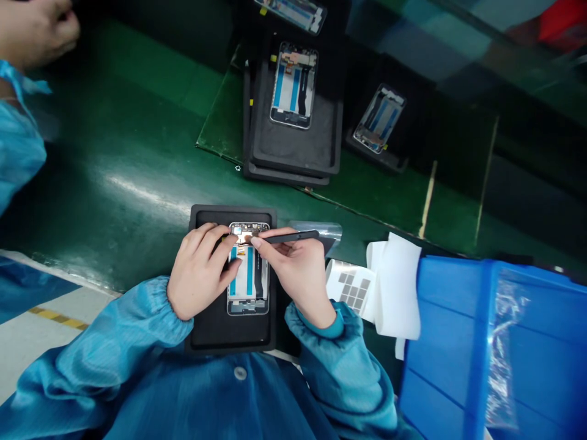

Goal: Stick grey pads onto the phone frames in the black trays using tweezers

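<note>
An opened phone (248,281) with blue strips and a black flex cable lies in a black tray (215,333) in front of me. My left hand (198,266) rests on the phone's left edge, its fingers bent and apart, with the fingertips near the upper part; nothing shows in its grip. My right hand (300,269) pinches a dark pen-like tool (293,236) over the phone's top right. The tool points left, towards the metal and gold parts at the phone's top. Its tip is too small to make out.
Stacked black trays (293,153) hold another opened phone (293,85); a further phone (380,119) lies right of them. At right are a sheet of grey squares (352,287), white paper (398,287) and a blue bin (449,342). Another person's hand (36,30) is upper left.
</note>
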Motion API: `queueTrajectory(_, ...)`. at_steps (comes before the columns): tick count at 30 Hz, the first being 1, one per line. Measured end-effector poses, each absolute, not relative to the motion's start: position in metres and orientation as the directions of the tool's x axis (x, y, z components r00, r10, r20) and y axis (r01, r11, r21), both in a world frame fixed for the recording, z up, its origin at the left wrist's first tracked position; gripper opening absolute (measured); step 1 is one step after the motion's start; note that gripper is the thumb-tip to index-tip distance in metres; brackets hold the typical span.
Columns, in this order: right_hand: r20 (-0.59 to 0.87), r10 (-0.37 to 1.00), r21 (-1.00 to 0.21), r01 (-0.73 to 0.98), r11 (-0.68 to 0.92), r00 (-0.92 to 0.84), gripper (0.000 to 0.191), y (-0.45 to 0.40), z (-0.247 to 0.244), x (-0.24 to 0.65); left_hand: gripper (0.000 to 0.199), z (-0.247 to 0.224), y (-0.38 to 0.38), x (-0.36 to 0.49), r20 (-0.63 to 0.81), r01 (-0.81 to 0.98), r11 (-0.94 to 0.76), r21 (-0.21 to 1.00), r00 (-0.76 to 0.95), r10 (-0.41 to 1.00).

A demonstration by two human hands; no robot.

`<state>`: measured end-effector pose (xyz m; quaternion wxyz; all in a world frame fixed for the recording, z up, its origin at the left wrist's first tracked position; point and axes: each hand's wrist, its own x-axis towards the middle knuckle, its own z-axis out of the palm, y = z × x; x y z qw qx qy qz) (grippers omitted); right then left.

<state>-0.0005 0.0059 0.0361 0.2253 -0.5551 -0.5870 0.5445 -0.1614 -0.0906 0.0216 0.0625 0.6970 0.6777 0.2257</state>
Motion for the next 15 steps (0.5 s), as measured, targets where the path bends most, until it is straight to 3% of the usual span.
queueTrajectory(11,-0.316,0.904,-0.89,0.421,-0.177,-0.288,0.018,0.0051,0.0339,-0.0005,0.033,0.0196,-0.0932,-0.162,0.203,0.918,-0.075,0.388,-0.006,0.979)
queueTrajectory(15,-0.279,0.913,-0.902,0.408,-0.143,-0.298,0.018,0.0045,0.0319,0.0007,0.038,0.0223,-0.099,-0.1615,0.181,0.943,-0.135,0.306,0.081,0.98)
